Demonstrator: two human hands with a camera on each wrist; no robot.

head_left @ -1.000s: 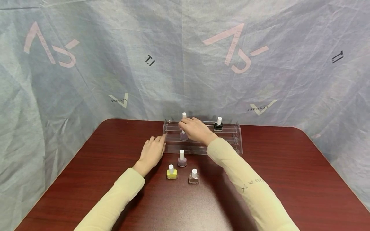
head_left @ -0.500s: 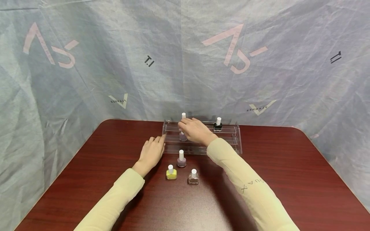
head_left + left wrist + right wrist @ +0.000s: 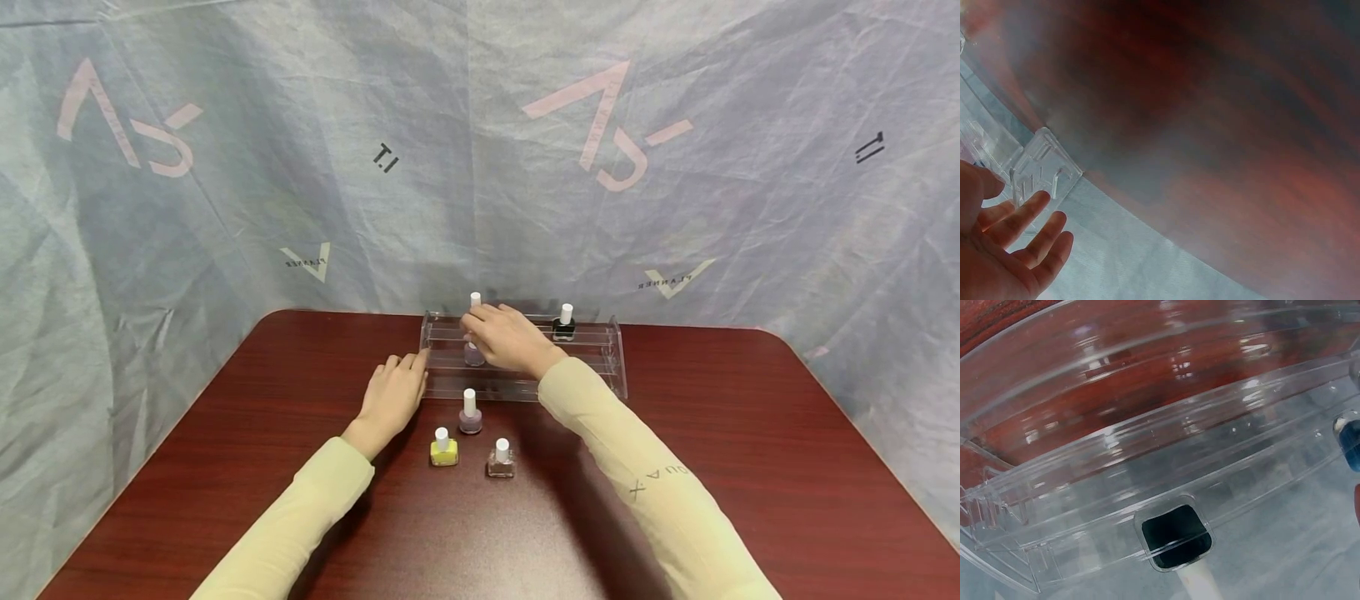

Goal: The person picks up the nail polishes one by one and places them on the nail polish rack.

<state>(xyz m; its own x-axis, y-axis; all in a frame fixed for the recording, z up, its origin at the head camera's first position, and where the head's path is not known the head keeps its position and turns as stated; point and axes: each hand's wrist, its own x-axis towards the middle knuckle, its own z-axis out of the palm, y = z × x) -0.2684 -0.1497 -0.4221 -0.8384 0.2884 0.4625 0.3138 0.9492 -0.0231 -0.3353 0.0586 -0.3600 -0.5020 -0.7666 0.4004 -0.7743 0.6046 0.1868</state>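
- The step in hand looks like settling a lilac bottle (image 3: 474,355) on the middle tier of the clear rack (image 3: 495,388); the right hand (image 3: 508,337) appears to pinch its top.
- The left hand (image 3: 393,392), fingers apart, touches the rack's left end (steadying it, perhaps).
- Next calls for a gentle release.
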